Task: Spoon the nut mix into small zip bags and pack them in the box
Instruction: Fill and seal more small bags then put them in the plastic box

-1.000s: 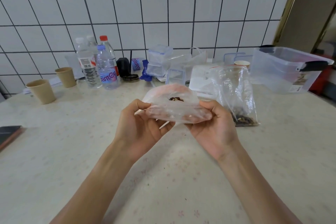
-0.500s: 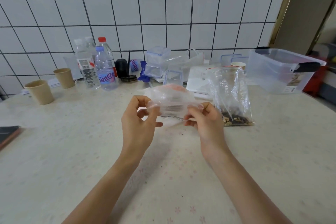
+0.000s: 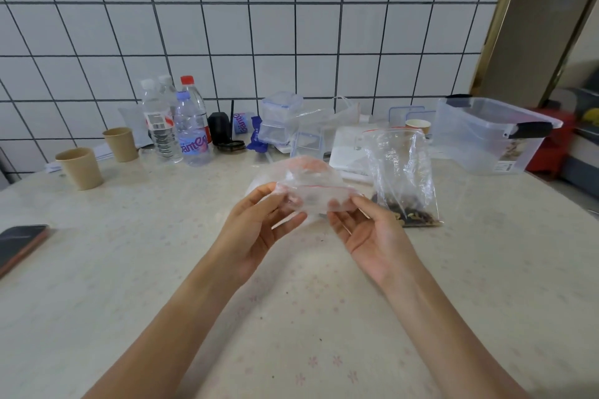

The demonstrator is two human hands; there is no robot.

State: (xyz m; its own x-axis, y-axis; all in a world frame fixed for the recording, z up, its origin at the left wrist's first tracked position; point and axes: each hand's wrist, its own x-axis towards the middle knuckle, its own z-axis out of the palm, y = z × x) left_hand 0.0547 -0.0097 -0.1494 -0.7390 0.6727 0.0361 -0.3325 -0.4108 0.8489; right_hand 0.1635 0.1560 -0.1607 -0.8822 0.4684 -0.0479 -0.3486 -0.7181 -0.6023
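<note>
Your left hand (image 3: pixel 259 230) and right hand (image 3: pixel 372 233) pinch the small zip bag (image 3: pixel 311 191) | contents blurred | your fingertips hidden behind plastic

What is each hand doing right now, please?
Left hand: pinches the left end of the small zip bag.
Right hand: pinches the bag's right end.

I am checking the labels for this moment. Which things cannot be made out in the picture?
- Small zip bag, head view: blurred, and both hands cover its ends; contents and seal unclear.
- Clear box: its frosted walls hide the inside.
- Phone: cut off by the left edge.
- Spoon: not visible.
- Bottle labels: too small to read fully.
</note>
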